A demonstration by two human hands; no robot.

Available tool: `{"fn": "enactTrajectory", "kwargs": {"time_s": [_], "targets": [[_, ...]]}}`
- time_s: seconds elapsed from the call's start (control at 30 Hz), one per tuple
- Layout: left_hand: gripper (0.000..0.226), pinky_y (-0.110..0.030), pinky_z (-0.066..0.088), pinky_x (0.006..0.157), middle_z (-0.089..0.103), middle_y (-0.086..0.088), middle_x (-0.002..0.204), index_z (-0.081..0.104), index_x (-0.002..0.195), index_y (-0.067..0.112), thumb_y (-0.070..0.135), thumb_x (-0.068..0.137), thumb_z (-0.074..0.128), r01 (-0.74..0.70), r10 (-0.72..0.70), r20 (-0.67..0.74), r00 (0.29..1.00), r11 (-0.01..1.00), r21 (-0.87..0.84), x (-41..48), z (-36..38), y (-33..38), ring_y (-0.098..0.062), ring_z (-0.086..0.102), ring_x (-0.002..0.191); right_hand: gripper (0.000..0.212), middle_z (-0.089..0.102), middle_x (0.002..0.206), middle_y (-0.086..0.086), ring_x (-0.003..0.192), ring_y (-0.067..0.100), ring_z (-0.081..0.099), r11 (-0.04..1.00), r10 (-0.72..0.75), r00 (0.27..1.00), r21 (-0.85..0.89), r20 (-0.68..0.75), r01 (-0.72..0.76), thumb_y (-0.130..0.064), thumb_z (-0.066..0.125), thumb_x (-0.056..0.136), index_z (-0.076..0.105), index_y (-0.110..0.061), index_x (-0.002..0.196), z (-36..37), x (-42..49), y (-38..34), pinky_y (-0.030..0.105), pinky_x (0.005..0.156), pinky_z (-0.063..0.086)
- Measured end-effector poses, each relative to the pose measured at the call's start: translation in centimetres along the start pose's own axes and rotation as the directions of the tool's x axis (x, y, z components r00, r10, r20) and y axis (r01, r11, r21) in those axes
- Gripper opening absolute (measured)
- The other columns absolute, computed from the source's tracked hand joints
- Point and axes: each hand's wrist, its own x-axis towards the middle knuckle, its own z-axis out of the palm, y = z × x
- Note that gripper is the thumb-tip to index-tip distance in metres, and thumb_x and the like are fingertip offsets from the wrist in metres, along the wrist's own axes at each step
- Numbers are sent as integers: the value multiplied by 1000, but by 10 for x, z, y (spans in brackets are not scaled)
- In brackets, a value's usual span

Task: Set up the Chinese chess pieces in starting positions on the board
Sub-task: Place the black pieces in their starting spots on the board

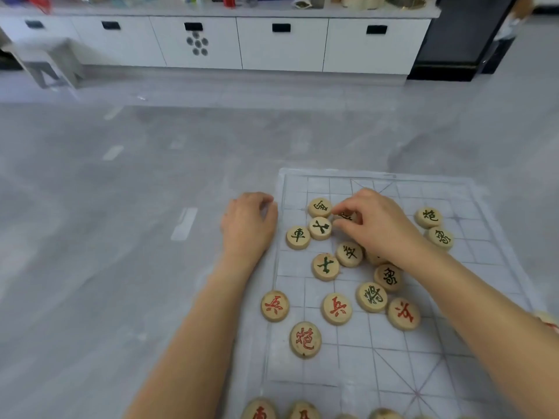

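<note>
The right hand [373,220] reached over the middle of the board [472,334], thumb and forefinger pinched on a green-lettered piece [345,217] that was mostly hidden under the fingers. The left hand [249,225] rested knuckles-up on the floor [121,237] just beside the board's left edge, fingers curled loosely inward — whether it held anything could not be told.

Close around the pinched piece lay other green-marked discs: one [319,207] just to its left and slightly farther, another [320,228] near it, and a chariot piece [298,237] left of that. Nearer sat two more green discs [325,266] and [349,254], then a green elephant [388,277] and a green general [371,296] beside the right forearm. Far right, apart from the cluster, a green cannon [428,217] touched another green piece [440,237].

Red pieces sat nearer the person: a soldier [275,306] on the board's left edge, a second soldier [336,308], a third red piece [403,313], and a red cannon [305,339]. More discs showed only partly along the bottom edge — their marks cut off.

The board was a pale, thin sheet with faint grid lines, spread on the grey floor. White cabinets [281,43] stood along the far wall.
</note>
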Motion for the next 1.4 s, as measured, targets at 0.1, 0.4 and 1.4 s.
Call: {"fn": "enactTrajectory", "kwargs": {"time_s": [0.1, 0.4, 1.4], "targets": [[19, -41, 47, 80, 65, 5, 93, 67, 92, 25, 33, 88, 50, 9, -12, -53, 999, 998, -66, 2, 3, 1, -20, 58, 89, 30, 47, 98, -10, 88, 9, 47, 997, -66, 996, 32, 57, 65, -37, 61, 85, 64, -26, 112, 8, -1, -6, 27, 75, 39], [13, -31, 41, 61, 56, 6, 64, 64, 85, 19, 22, 89, 52, -10, -18, -100, 995, 960, -279, 7, 4, 5, -14, 50, 62, 41, 46, 101, -2, 97, 18, 45, 958, -233, 969, -153, 76, 243, -46, 66, 74, 63, -21, 105, 29, 31, -39, 31, 78, 36], [19, -29, 40, 87, 64, 14, 107, 66, 103, 26, 28, 86, 57, -75, 74, -10, 997, 992, -105, 9, 9, -3, -14, 45, 108, 49, 52, 103, -10, 97, 12, 52, 989, 122, 943, -118, 308, -90, -44, 71, 73, 56, -29, 117, -11, 51, -2, 30, 81, 44]]}}
